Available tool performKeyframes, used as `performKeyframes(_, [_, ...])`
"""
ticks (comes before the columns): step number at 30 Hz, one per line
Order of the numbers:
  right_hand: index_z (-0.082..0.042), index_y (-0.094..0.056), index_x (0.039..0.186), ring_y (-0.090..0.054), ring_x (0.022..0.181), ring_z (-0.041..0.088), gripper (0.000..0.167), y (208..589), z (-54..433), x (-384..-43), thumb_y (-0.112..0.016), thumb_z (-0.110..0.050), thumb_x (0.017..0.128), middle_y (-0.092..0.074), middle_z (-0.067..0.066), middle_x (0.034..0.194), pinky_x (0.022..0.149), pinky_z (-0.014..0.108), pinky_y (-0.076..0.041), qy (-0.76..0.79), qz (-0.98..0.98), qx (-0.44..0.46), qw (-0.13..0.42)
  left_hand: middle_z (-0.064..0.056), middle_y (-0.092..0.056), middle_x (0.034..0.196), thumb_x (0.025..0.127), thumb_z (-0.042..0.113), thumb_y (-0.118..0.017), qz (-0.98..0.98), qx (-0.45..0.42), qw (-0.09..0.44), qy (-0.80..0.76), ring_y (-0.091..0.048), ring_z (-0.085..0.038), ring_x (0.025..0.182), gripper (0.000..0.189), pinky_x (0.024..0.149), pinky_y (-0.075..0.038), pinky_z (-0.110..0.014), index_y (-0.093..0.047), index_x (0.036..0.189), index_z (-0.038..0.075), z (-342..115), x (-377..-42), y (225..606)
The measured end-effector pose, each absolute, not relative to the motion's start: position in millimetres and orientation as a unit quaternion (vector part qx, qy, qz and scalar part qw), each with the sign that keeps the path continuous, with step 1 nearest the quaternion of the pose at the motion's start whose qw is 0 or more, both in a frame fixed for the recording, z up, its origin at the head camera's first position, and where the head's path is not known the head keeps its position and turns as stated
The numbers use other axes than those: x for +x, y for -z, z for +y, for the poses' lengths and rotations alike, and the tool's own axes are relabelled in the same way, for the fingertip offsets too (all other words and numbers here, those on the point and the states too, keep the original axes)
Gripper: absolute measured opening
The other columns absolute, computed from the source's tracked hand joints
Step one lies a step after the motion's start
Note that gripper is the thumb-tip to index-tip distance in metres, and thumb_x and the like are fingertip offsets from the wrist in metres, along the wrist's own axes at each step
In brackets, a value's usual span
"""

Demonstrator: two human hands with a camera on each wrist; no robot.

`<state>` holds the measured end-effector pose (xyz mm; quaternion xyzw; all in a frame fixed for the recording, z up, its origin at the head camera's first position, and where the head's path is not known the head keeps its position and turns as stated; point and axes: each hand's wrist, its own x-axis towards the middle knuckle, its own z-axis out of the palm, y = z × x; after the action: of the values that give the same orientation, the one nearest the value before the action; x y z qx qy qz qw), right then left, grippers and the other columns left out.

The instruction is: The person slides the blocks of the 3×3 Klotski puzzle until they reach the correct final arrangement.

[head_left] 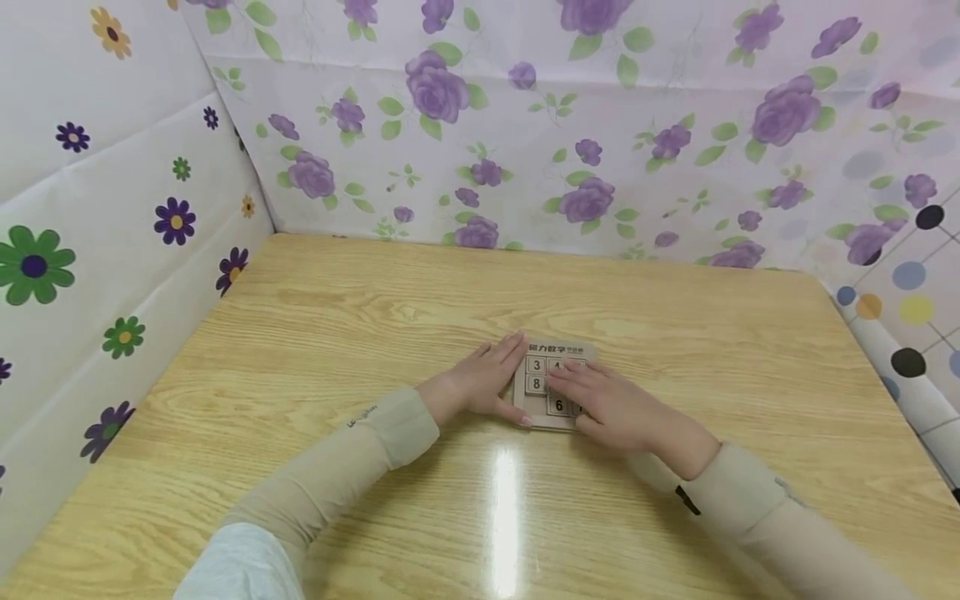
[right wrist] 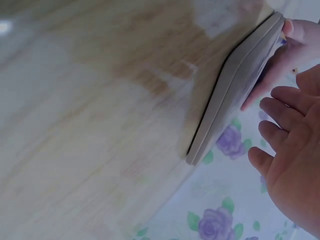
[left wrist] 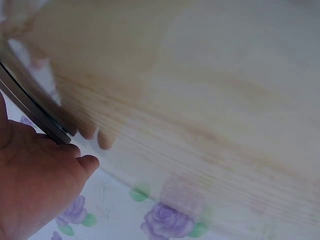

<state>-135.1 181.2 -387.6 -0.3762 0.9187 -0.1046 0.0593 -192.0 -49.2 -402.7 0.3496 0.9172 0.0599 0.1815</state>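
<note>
A grey number sliding puzzle point(head_left: 555, 349) lies flat on the table, with number tiles point(head_left: 536, 383) in its tray; 3, 8 and 6 are readable. My left hand point(head_left: 483, 379) holds its left side, fingers along the upper left edge and thumb at the near left corner. Over the right part of the tiles lies my right hand point(head_left: 618, 408), its fingers extended and fingertips on the middle tiles, hiding several of them. In the right wrist view, the puzzle's side point(right wrist: 230, 90) shows beyond my right fingers. The left wrist view catches the puzzle's dark edge point(left wrist: 37, 110) beside my left palm.
The wood-grain table point(head_left: 375, 317) is glossy, with a bright light reflection in front of the puzzle. A flower-printed cloth point(head_left: 525, 150) hangs behind it, and other patterned cloths stand at the left and right sides.
</note>
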Motion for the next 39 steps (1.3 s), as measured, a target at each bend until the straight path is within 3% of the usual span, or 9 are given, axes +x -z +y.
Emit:
performKeyframes(26, [0.001, -0.041, 0.142, -0.029, 0.141, 0.033, 0.062, 391.6, 164.0, -107.6, -0.053, -0.020, 0.085, -0.039, 0.014, 0.150, 0.118, 0.052, -0.019, 0.059, 0.910, -0.403, 0.084, -0.011, 0.008, 0.160, 0.074, 0.069, -0.062, 0.918, 0.346, 0.183, -0.070, 0.003, -0.023, 0.148, 0.121, 0.121, -0.004, -0.041, 0.003, 0.152, 0.004, -49.4, -189.8, 400.5])
performKeyframes(39, [0.002, -0.043, 0.141, -0.030, 0.139, 0.038, 0.057, 382.0, 174.5, -124.6, -0.051, -0.014, 0.086, -0.042, 0.017, 0.147, 0.116, 0.055, -0.021, 0.087, 0.920, -0.375, 0.078, -0.011, 0.009, 0.160, 0.073, 0.070, -0.062, 0.917, 0.347, 0.185, -0.070, 0.004, -0.023, 0.148, 0.122, 0.121, -0.003, -0.041, 0.004, 0.152, 0.005, -48.9, -190.8, 401.0])
